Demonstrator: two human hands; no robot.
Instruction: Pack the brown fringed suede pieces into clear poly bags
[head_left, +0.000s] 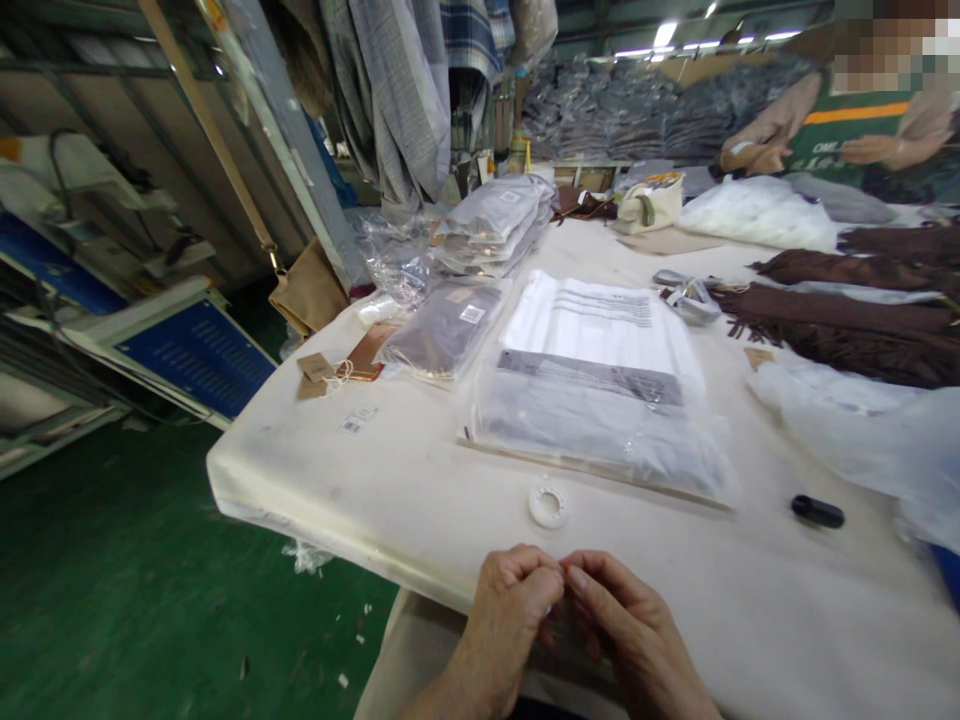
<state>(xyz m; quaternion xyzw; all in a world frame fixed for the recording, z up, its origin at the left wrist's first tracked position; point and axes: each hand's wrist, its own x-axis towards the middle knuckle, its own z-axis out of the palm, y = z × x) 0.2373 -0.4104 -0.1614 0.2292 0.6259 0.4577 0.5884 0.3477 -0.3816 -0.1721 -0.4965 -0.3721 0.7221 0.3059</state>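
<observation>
At the table's near edge, my left hand (517, 610) and my right hand (626, 625) meet fingertip to fingertip. Both are closed in a pinch. Whatever sits between the fingers is too small or too hidden to name. Just beyond them a white plastic ring (547, 506) lies flat on the table. Farther back is a stack of clear plastic bags (592, 425) with a grey printed band and lines of text. A bagged grey garment (446, 325) with a barcode label lies to its left.
Brown tags with white string (316, 372) lie at the table's left. To the right are a black cap-like object (817, 511), loose clear plastic (847, 410) and brown fringed scarves (847, 325). More bagged garments (499, 220) are piled behind. A co-worker (847, 130) stands across the table.
</observation>
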